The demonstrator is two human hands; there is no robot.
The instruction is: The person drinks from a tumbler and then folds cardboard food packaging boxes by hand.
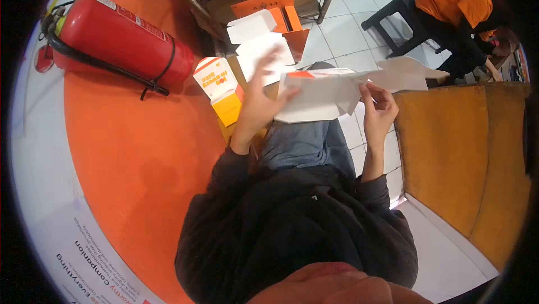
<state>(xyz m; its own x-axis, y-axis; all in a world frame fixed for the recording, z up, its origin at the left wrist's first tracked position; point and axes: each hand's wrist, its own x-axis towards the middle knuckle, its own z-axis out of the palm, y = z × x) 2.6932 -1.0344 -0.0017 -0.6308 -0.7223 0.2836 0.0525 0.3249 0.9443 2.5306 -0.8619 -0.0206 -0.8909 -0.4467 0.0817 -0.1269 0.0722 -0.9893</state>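
Observation:
A white, partly folded cardboard box (320,100) with a small orange patch spans the space above my lap. My right hand (379,110) pinches its right part between thumb and fingertips, where a long flap (407,73) sticks out to the right. At the box's left end is my left hand (257,104), blurred, with thumb and fingers apart; whether the thumb touches the cardboard I cannot tell. Beyond the left hand lie white cardboard pieces (264,57) and a yellow-and-white printed carton (218,85).
A red fire extinguisher (123,40) stands at the left by the orange wall (140,152). Open orange boxes (292,17) sit ahead under a metal-legged table (191,6). To the right are a wooden cabinet (449,152), a dark stool (401,23) and a person in orange (455,3).

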